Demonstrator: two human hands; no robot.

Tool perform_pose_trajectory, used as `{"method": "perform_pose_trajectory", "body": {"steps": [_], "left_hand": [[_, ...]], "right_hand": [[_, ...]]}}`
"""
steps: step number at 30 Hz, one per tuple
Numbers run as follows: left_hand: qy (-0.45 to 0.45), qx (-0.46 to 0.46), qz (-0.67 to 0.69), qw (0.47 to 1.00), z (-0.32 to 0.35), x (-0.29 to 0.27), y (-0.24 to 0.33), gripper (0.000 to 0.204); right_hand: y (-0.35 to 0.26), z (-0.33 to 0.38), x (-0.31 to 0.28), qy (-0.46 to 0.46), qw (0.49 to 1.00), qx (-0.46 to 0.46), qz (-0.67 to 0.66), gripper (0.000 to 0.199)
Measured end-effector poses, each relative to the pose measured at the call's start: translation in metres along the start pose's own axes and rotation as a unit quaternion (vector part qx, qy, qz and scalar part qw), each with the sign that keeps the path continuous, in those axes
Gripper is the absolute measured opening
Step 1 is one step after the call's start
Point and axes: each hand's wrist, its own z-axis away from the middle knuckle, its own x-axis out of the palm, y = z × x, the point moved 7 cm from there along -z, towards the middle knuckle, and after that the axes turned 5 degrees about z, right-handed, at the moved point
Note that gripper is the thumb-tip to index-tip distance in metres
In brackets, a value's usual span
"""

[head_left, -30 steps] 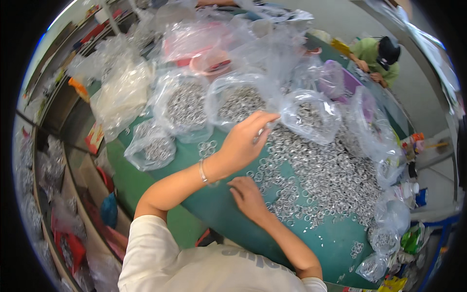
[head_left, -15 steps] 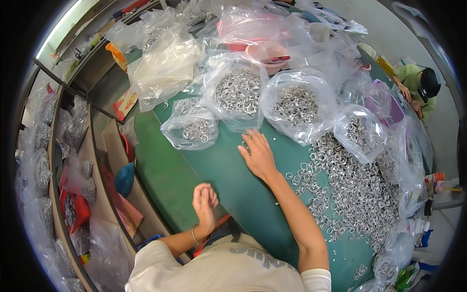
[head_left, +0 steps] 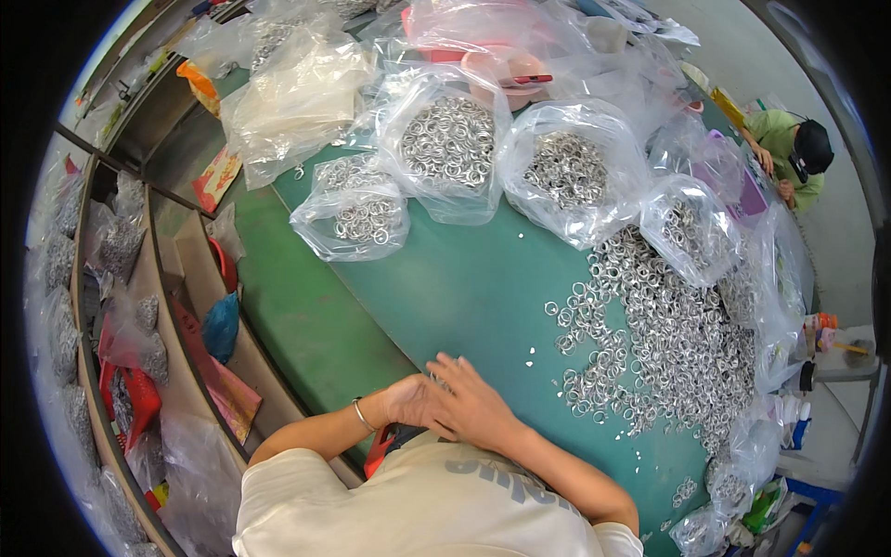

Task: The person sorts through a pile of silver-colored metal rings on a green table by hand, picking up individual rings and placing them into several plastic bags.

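My hands meet close to my body, above the near edge of the green table. My right hand reaches across my left hand, its fingers stretched out and slightly apart. Behind it the fingers of my left hand are hidden, so whatever lies between the two hands does not show. To the right spreads a big heap of silver metal rings, with several loose rings at its left side. Beyond my hands stand open clear plastic bags of rings: a small bag, a larger bag and another bag.
A fourth ring bag leans on the heap. Folded plastic sheeting and a pink bowl sit at the back. Shelves with bagged parts line the left. Another person works at the far right.
My right hand has drawn back from the table near the bags to my left hand. The ring by its fingers no longer shows there. My left hand has moved slightly right and nearer my body.
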Motion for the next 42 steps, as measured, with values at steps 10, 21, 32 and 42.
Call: {"method": "perform_pose_trajectory", "body": {"steps": [10,21,32,42], "left_hand": [[0.302,0.041,-0.12,0.945,0.005,-0.061,-0.001,0.031],[0.258,0.339,-0.333,0.841,0.024,0.137,0.108,0.023],[0.384,0.642,-0.361,0.557,-0.001,0.262,0.3,0.038],[0.055,0.344,-0.876,0.334,-0.149,0.198,0.047,0.034]], "right_hand": [[-0.011,0.037,0.004,0.082,0.981,-0.063,-0.165,0.025],[0.033,0.089,-0.054,0.268,0.896,0.27,-0.229,0.014],[0.03,0.153,-0.082,0.35,0.874,0.306,-0.14,0.012],[0.063,0.281,-0.142,0.477,0.731,0.463,0.152,0.033]]}}
